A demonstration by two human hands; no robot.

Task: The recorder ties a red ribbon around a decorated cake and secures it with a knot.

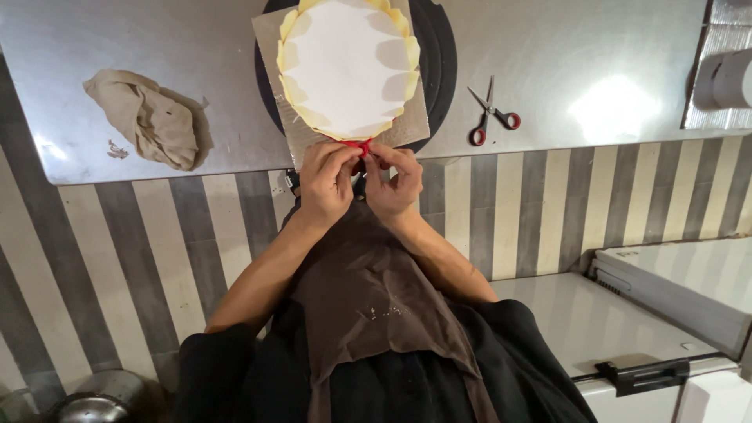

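A round cake (348, 66) wrapped in a scalloped pale-yellow paper collar sits on a square cardboard board (407, 125), which rests on a black turntable (439, 55) on the steel table (548, 47). At the cake's near edge, my left hand (327, 182) and my right hand (392, 182) meet. Both pinch a small red ribbon (356, 146) against the collar. Most of the ribbon is hidden by my fingers.
Red-handled scissors (492, 116) lie on the table right of the board. A crumpled beige cloth (153, 117) lies at the left. A white roll (724, 78) stands at the far right. A white chest appliance (658, 313) sits lower right, a metal pot (98, 395) lower left.
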